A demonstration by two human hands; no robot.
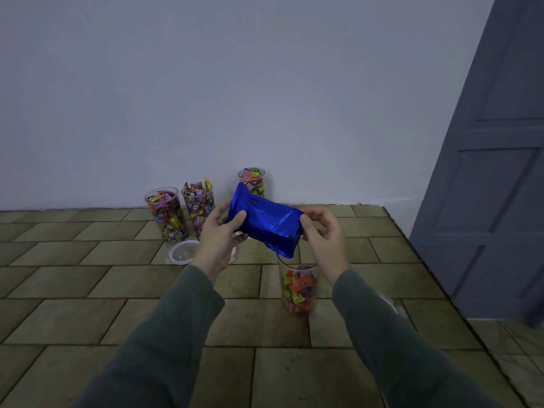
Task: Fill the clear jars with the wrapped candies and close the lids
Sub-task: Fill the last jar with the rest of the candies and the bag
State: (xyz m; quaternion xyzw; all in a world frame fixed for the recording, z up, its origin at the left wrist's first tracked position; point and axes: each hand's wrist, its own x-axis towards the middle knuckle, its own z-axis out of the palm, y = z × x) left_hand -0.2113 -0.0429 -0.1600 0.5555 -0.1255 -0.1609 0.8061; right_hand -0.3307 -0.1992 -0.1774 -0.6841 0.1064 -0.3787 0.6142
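I hold a shiny blue foil bag (pixel 265 220) tilted with its lower right corner over a clear jar (pixel 298 287) partly filled with wrapped candies. My left hand (pixel 220 231) grips the bag's upper left end. My right hand (pixel 322 231) pinches its right end. Three more clear jars full of candies stand by the wall: one at the left (pixel 166 214), one beside it (pixel 197 206), one behind the bag (pixel 252 179). All show open tops.
A clear round lid (pixel 182 251) with a white rim lies on the tiled floor left of my left wrist. A grey door (pixel 494 172) stands at the right. The pale wall runs close behind the jars.
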